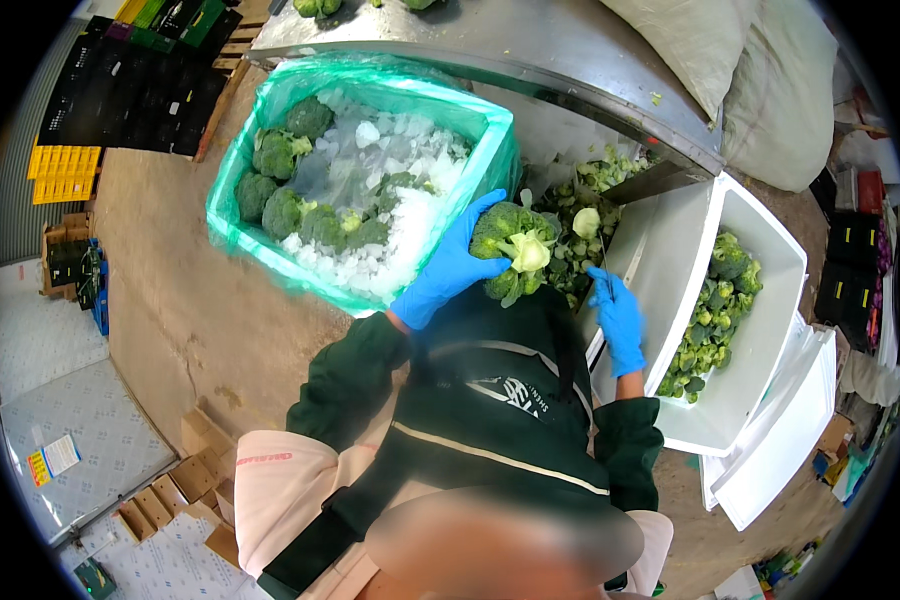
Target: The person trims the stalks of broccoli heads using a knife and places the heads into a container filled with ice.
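Note:
My left hand [446,268], in a blue glove, grips a head of broccoli [500,232] in front of my dark green apron. Its pale cut stem [528,252] points up toward me. To the right, my right hand [620,322], also gloved in blue, is closed around a knife [603,254]; only a thin part of the blade shows, and the handle is hidden in the fingers. The knife and the broccoli are apart. Beyond them lies a pile of leaves and stem trimmings [573,222], low down beside the table.
At the left stands a box lined with green plastic [238,160], holding ice [410,240] and several broccoli heads [276,156]. A white box [770,340] at the right holds small broccoli pieces [715,312]. A metal table [530,40] with pale sacks [780,110] stands ahead.

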Motion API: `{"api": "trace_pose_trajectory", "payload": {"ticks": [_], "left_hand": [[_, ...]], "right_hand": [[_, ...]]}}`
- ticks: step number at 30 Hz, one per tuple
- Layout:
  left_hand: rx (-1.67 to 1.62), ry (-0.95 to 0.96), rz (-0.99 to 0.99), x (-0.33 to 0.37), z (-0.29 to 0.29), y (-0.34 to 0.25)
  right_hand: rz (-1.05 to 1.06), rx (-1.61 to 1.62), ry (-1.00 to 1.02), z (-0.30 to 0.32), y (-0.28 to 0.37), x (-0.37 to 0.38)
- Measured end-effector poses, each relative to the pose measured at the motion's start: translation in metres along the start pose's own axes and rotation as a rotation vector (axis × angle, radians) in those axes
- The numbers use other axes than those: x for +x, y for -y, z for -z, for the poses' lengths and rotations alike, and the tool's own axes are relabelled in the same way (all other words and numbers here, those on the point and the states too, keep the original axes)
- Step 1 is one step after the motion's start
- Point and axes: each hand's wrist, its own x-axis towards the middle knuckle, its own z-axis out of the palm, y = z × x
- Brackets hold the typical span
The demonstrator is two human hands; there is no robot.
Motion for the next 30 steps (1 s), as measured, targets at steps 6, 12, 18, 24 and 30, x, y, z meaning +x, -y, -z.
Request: {"api": "trace_pose_trajectory", "payload": {"ticks": [6,12,18,24,30], "left_hand": [[0.239,-0.018,-0.074,0.015,-0.004,-0.007],[0.433,0.122,-0.050,0.018,-0.009,-0.032],[0.511,0.083,-0.335,0.019,-0.013,-0.029],[0.506,0.019,-0.390,0.014,-0.010,-0.013],[-0.485,-0.042,-0.047,0.000,-0.028,-0.025]], "right_hand": [[0.590,-0.803,-0.156,0.006,0.096,-0.029],[0.481,-0.926,-0.010,0.028,0.071,0.000],[0.513,-0.620,-0.121,0.041,0.066,-0.022],[0.366,-0.622,-0.274,0.039,0.024,0.023],[0.045,0.604,0.271,0.022,0.120,-0.012]]}}
